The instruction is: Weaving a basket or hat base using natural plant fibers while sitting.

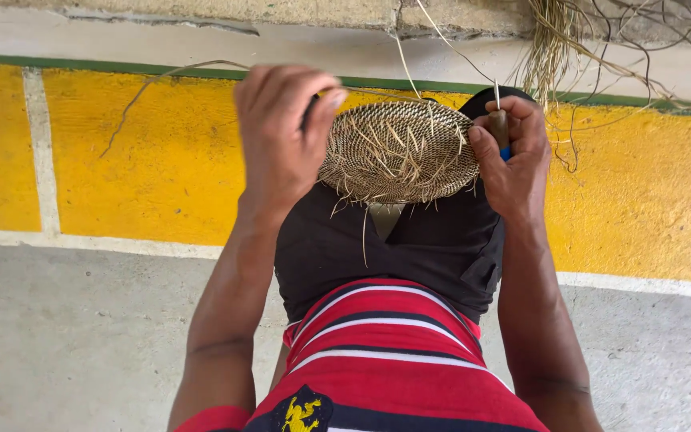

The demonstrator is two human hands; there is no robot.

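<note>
Weaving item: round, flat coiled disc of tan straw fibre point(397, 150), loose strand ends bristling from its face, resting on your lap over the black shorts point(385, 248), between both hands.

Left hand point(281, 136): raised at the disc's left rim, back of the hand toward the camera, fingers curled down, thumb and fingertips pinched at the edge. The grip is narrow; what it pinches is hidden behind the knuckles, perhaps the thin loose strand point(161, 80) that arcs away to the left, though you cannot tell for sure.

Right hand point(513, 156): at the right rim, fist closed round a short brown-handled awl with a thin metal point point(499, 120), point upright, thumb pressed toward the rim.

Handling note: keep the disc flat and steady with the left pinch close to the working stitch; drive the point just inside the outermost coil, not through a strand; keep tension even so the rim stays round.

Surroundings: yellow painted kerb point(641, 200), grey concrete floor point(81, 344), bundle of dry straw point(553, 40) above.
</note>
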